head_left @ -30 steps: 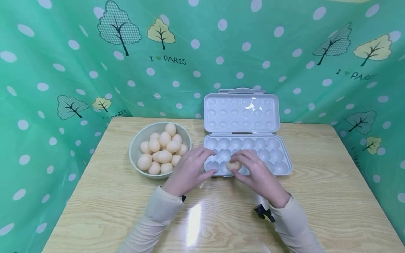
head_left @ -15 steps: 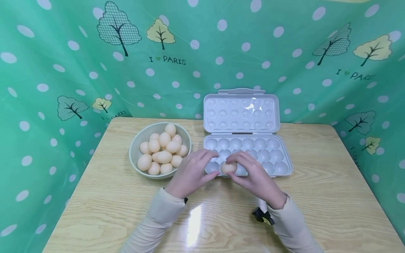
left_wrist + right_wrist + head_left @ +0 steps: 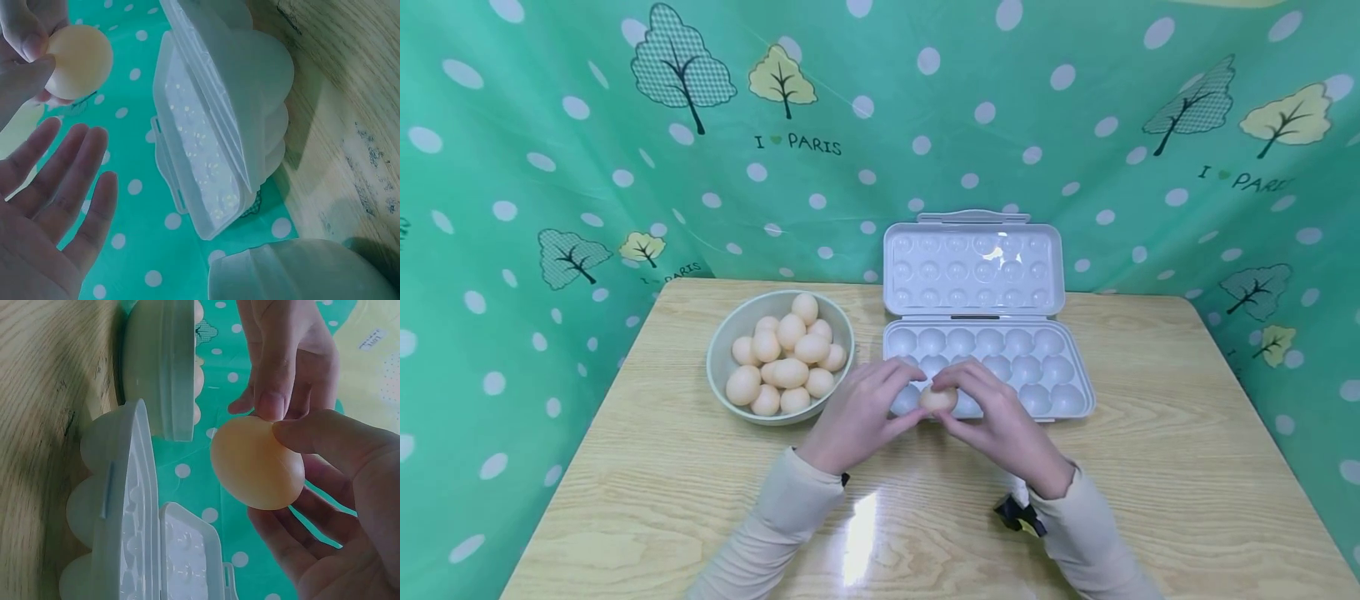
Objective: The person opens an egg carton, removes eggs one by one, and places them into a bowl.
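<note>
My right hand (image 3: 1000,412) pinches a pale egg (image 3: 940,401) between thumb and fingers, above the front row of a light egg box (image 3: 1036,400). In the right wrist view the egg (image 3: 257,464) lies on its side, the right thumb (image 3: 331,439) on top and fingertips beneath. My left hand (image 3: 863,410) faces it from the left, its thumb tip right at the egg. Its other fingers (image 3: 75,181) stand spread and nearly straight in the left wrist view. The hands hide part of the box's middle and front rows; its visible cups hold no eggs.
Left of the box a pale green bowl (image 3: 718,393) holds several eggs (image 3: 792,372). The box lid (image 3: 973,268) stands raised at the back, near a green dotted curtain (image 3: 865,67). All rests on a wooden table (image 3: 1172,467).
My right hand has brought the egg slightly left along the front row. My left hand has moved a little right, and its thumb now reaches the egg.
</note>
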`<state>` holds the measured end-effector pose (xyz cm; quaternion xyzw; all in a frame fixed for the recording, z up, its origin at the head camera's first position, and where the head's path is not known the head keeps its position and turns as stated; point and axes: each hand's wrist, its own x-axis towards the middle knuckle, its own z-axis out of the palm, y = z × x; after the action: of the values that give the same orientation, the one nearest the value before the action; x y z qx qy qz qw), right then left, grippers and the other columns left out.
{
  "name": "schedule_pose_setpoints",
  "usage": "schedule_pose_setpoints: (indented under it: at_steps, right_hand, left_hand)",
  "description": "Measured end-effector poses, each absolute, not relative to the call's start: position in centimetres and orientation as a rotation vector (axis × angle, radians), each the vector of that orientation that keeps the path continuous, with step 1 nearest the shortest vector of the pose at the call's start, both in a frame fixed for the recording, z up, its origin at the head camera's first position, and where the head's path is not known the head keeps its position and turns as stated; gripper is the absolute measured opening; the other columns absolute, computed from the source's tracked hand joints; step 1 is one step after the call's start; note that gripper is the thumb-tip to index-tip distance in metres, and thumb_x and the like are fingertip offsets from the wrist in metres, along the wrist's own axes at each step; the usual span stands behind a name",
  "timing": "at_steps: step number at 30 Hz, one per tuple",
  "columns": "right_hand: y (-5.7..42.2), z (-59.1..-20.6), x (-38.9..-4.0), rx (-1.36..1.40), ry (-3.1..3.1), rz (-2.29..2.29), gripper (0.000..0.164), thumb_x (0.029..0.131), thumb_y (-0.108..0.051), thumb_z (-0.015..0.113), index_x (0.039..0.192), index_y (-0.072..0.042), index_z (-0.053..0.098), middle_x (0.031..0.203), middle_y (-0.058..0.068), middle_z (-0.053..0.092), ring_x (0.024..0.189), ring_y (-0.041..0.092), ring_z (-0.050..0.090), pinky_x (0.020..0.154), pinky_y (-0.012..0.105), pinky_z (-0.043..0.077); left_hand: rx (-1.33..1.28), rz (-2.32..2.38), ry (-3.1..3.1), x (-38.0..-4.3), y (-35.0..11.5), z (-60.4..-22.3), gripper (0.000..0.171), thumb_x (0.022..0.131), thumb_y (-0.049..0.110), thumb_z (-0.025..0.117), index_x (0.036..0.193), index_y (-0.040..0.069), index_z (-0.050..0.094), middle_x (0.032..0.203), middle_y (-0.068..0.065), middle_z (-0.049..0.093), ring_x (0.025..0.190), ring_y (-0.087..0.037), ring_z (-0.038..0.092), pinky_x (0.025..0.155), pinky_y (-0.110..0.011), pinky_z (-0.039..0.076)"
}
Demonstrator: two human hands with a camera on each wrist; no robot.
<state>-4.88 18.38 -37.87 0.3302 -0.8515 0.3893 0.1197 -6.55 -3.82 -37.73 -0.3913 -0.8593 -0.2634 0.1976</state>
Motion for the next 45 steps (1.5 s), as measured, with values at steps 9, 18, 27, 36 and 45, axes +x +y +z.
schedule_pose_setpoints:
  at_steps: [9,18,27,36,45]
  right_hand:
    - [17.7,-39.8,-5.4,0.892,-2.568,1.139,0.029,0.083,0.006,0.072,0.108,-0.008,0.065,0.111,0.0,0.062,0.095,0.018,0.065,0.083,0.029,0.058]
    - [17.3,-42.5,-6.0,0.927,-2.679,1.049,0.024,0.084,0.006,0.068,0.103,-0.007,0.066,0.109,0.001,0.063,0.096,0.013,0.063,0.083,0.026,0.058]
    - [17.2,-42.4,-5.6,0.945,-2.696,0.976,0.024,0.084,0.002,0.073,0.105,-0.008,0.066,0.106,-0.001,0.064,0.096,0.016,0.064,0.083,0.027,0.058]
    - [17.2,-42.4,-5.6,0.952,-2.677,0.976,0.029,0.084,-0.001,0.075,0.111,-0.006,0.063,0.109,0.002,0.065,0.096,0.018,0.065,0.083,0.029,0.058]
    - [17.1,-42.1,-5.7,0.947,-2.63,0.986,0.028,0.086,-0.003,0.075,0.111,-0.006,0.063,0.107,0.005,0.066,0.092,0.019,0.064,0.079,0.031,0.058]
  left_hand:
    - [-1.11,-0.831,-2.553,-7.0,-2.5,-40.1,0.038,0.086,0.024,0.078,0.116,0.01,0.059,0.11,-0.001,0.066,0.103,-0.014,0.063,0.09,-0.029,0.054]
    - [-1.141,-0.681,-2.629,-7.1,-2.6,-42.8,0.045,0.082,0.019,0.08,0.12,0.008,0.057,0.117,-0.002,0.059,0.109,-0.017,0.055,0.1,-0.03,0.047]
    - [-1.083,-0.717,-2.684,-7.1,-2.8,-42.6,0.027,0.095,0.024,0.066,0.117,0.01,0.062,0.112,0.001,0.064,0.106,-0.014,0.062,0.093,-0.029,0.054]
    - [-1.072,-0.717,-2.683,-7.2,-2.7,-42.4,0.028,0.093,0.018,0.069,0.118,0.008,0.062,0.109,-0.003,0.068,0.103,-0.017,0.066,0.09,-0.031,0.056]
    - [-1.039,-0.774,-2.692,-7.3,-2.7,-42.0,0.03,0.096,0.02,0.066,0.121,0.006,0.059,0.111,-0.007,0.068,0.105,-0.021,0.066,0.091,-0.035,0.056]
